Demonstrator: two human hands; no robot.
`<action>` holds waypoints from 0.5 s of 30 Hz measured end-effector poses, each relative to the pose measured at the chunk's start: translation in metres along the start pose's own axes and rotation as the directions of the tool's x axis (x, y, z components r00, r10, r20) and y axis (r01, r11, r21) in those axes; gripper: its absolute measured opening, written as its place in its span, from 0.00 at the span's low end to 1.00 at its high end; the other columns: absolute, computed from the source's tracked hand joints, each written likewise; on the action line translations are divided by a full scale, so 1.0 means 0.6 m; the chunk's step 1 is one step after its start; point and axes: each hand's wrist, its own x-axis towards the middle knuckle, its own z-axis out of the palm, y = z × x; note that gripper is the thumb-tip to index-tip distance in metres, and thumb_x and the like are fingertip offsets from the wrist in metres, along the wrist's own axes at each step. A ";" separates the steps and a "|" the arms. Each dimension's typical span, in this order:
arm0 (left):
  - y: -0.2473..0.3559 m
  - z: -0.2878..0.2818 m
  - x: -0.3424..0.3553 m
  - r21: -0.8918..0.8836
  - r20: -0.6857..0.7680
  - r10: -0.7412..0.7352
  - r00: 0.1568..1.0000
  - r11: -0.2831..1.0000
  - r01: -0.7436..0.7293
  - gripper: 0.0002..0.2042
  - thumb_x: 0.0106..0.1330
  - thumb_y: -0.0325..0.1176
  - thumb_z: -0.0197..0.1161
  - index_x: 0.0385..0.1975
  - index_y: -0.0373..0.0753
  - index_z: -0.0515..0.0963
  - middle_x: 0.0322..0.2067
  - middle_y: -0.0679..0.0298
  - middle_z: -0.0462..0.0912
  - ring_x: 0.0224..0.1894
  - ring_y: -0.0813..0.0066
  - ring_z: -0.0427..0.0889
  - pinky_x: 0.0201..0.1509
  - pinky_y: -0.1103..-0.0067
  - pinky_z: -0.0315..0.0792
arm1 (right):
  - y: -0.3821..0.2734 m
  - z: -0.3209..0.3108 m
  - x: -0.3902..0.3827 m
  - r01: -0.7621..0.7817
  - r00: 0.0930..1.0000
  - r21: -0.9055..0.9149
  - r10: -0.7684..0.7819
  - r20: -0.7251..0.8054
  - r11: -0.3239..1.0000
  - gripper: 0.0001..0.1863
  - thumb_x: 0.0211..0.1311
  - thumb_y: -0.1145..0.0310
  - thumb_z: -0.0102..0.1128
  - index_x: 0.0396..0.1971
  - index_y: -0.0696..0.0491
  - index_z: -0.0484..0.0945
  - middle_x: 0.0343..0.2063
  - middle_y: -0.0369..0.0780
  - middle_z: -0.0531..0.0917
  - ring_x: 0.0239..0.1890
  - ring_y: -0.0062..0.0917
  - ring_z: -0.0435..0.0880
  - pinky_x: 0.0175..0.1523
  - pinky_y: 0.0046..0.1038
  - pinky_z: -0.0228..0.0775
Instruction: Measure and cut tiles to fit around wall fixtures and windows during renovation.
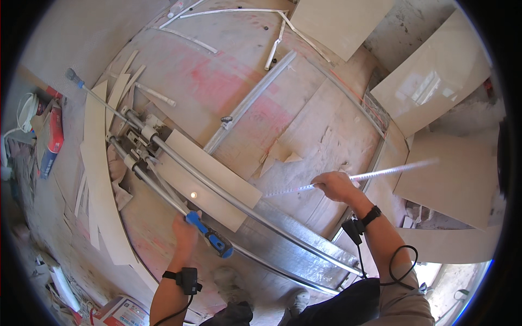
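Note:
Below me a manual tile cutter [212, 191] lies diagonally, with two steel rails and a blue-and-black lever handle [216, 243] near its front rail. A beige tile strip [204, 179] lies under the rails. My left hand [185, 231] is beside the lever, at the front rail; blur hides what its fingers do. My right hand [336, 187] is closed around a long, thin white ruler [380, 173] with fine marks, raised past the cutter's far side. Its far end is smeared by motion.
Long beige tile offcuts [98, 179] lie left of the cutter. A metal straightedge bar [250, 103] rests beyond it. Large beige tiles [435, 76] are at the right, and broken white strips [234, 11] at the back. A red-and-blue box [53, 138] stands far left.

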 end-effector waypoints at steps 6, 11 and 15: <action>0.038 -0.006 -0.008 -0.387 0.060 -0.270 0.961 0.881 0.272 0.21 0.55 0.22 0.66 0.50 0.34 0.71 0.30 0.67 0.72 0.30 0.80 0.74 0.34 0.84 0.73 | -0.057 -0.011 0.075 0.202 0.978 -0.317 -0.170 0.125 0.927 0.08 0.55 0.69 0.53 0.28 0.40 0.81 0.26 0.33 0.80 0.36 0.27 0.79 0.42 0.37 0.61; 0.038 0.002 -0.016 0.064 0.051 0.004 0.999 0.998 -0.008 0.23 0.51 0.24 0.69 0.48 0.37 0.72 0.33 0.66 0.70 0.31 0.79 0.73 0.35 0.84 0.72 | -0.096 0.015 0.137 0.239 0.959 -0.419 -0.143 0.246 0.876 0.09 0.52 0.69 0.55 0.28 0.37 0.81 0.26 0.31 0.81 0.37 0.25 0.79 0.44 0.37 0.60; 0.026 0.008 -0.016 -0.004 0.029 -0.008 1.000 1.000 0.008 0.22 0.51 0.23 0.68 0.48 0.36 0.72 0.34 0.65 0.69 0.32 0.78 0.74 0.35 0.84 0.74 | -0.121 0.026 0.153 0.254 0.926 -0.371 -0.114 0.360 0.893 0.09 0.53 0.67 0.56 0.29 0.36 0.82 0.28 0.32 0.82 0.40 0.26 0.80 0.53 0.42 0.57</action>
